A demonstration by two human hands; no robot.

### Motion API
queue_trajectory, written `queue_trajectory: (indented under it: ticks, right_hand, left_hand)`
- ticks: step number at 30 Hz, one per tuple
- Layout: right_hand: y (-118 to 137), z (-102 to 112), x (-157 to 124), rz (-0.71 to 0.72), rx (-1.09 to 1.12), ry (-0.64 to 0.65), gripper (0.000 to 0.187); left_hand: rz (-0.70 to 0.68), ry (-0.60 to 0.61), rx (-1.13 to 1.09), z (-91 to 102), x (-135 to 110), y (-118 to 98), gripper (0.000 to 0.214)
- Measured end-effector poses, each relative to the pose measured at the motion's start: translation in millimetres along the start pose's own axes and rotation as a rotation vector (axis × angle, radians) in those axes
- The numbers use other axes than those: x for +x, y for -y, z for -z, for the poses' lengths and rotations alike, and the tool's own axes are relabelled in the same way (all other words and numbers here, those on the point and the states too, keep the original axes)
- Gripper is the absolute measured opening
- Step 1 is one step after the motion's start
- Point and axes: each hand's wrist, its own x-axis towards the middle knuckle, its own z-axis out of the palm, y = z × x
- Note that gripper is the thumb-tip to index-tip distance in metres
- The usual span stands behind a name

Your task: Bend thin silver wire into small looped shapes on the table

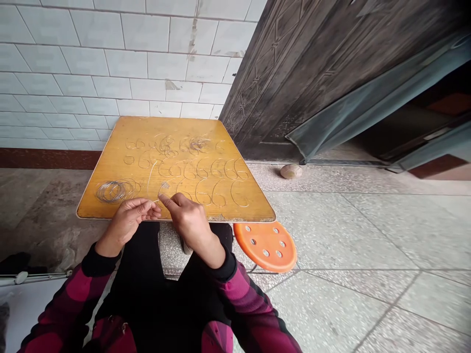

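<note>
Both my hands meet over the near edge of a yellow wooden table (176,132). A thin wire (149,180) curves up from between them. My left hand (134,215) pinches the wire between thumb and fingers. Close beside it, my right hand (187,215) is closed with its thumb and forefinger on the same wire; the exact grip is partly hidden. A coil of silvery wire (110,191) lies left of my hands. Several bent wire loops (208,192), shaped like hooks or sixes, are spread in rows over the tabletop.
A tangled bunch of wire (198,144) lies toward the table's far side. An orange stool (267,247) stands at the right, by the near corner. Beyond are a white tiled wall (95,29), a dark carved door (294,73), a curtain (331,122) and a stone (290,171) on the floor.
</note>
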Motion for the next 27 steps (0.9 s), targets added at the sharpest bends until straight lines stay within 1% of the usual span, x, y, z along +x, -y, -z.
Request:
queue_trajectory:
  ticks: [2,7,11,14,16,19,22,24,27]
  right_hand:
    - [2.0,1.2,-0.2,0.021,-0.017,0.000,0.040]
    - [5.8,7.1,-1.2,0.037,0.058,0.017,0.036]
    - [8.0,10.1,-1.7,0.063,0.061,0.017,0.034]
    - [8.1,7.2,-1.5,0.068,0.073,0.000,0.035]
    - [7.2,3.1,-0.6,0.062,0.112,-0.035,0.036]
    - [4.4,-2.1,1.3,0.000,0.268,-0.129,0.035]
    - [1.1,-4.3,0.8,-0.095,0.533,-0.221,0.028]
    - [-0.3,-6.0,-2.1,-0.154,0.728,-0.230,0.025]
    - [0.8,-12.0,-8.0,-0.269,0.996,-0.183,0.021]
  left_hand:
    - [0.026,0.034,0.024,3.6,-0.1,-1.3,0.022]
    - [0.069,0.132,0.043,10.5,0.6,-6.2,0.019]
    - [0.102,0.201,0.060,14.1,1.9,-10.1,0.020]
    - [0.083,0.234,0.116,14.2,2.6,-12.8,0.019]
    - [0.049,0.225,0.157,12.3,2.7,-14.3,0.018]
    - [-0.018,0.164,0.187,8.5,2.1,-15.9,0.016]
    - [-0.095,0.103,0.213,6.8,0.9,-16.8,0.014]
    - [-0.124,0.085,0.244,7.4,0.2,-17.4,0.015]
    - [-0.155,0.104,0.309,8.7,0.0,-18.5,0.017]
